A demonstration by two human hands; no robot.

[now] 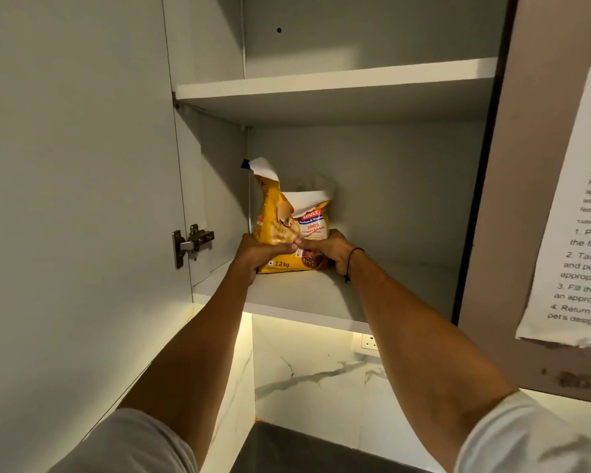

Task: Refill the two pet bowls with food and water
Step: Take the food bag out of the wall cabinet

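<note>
Fetching food: left hand (253,254) at nine and right hand (328,250) at three, fingers wrapped, clasping bag (289,227) on shelf (321,295); next, lifting out upright, torn top open.

glossy plastic food bag (289,233) | matt laminate shelf (307,295) | shiny metal hinge (193,242) (veined marble backsplash (321,373))

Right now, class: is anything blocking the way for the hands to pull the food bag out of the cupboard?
Nothing visible. Both the left hand and right hand already grip the food bag; the shelf in front of it is bare and the door is swung open.
</note>
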